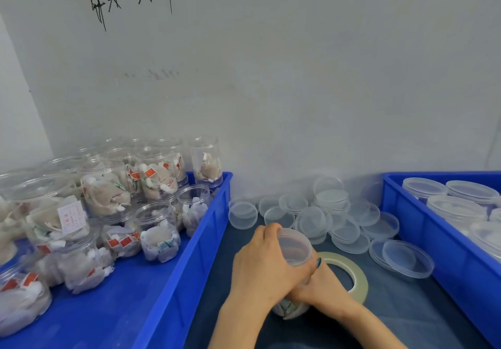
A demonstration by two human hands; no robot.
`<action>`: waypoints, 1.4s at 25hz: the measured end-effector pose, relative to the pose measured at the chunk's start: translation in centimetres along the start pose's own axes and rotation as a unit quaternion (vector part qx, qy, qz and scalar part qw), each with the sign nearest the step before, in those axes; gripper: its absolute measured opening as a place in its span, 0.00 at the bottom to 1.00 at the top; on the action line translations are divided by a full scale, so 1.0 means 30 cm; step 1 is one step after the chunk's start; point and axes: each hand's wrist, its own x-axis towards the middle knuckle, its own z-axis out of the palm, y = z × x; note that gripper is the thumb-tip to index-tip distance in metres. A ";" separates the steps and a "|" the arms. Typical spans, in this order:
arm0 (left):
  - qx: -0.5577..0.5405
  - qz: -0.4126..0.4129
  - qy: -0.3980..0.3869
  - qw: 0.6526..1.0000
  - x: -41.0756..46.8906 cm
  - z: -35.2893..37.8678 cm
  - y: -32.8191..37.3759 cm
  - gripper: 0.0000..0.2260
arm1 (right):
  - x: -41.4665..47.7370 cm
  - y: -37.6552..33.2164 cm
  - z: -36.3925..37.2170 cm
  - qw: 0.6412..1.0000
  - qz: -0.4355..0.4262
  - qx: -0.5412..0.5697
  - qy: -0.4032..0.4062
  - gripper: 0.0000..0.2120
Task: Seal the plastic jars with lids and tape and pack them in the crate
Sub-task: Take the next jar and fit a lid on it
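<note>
A clear plastic jar (pixel 288 309) of white sachets stands on the dark table between two blue crates. A clear lid (pixel 294 246) sits on its top. My left hand (pixel 264 264) wraps around the jar's upper part and the lid's left rim. My right hand (pixel 318 285) grips the jar's body from the right, thumb up by the lid. A roll of clear tape (pixel 357 278) lies flat just right of the jar, partly behind my right hand.
The left blue crate (pixel 189 253) holds several open jars of sachets (pixel 160 236). A pile of loose clear lids (pixel 339 213) lies behind the jar by the wall. The right blue crate (pixel 412 213) holds several lidded jars (pixel 455 207).
</note>
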 end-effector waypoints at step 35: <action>-0.299 0.079 0.128 0.943 0.006 0.106 -0.053 0.32 | -0.124 0.001 -0.252 0.886 0.153 -0.423 -0.116 0.24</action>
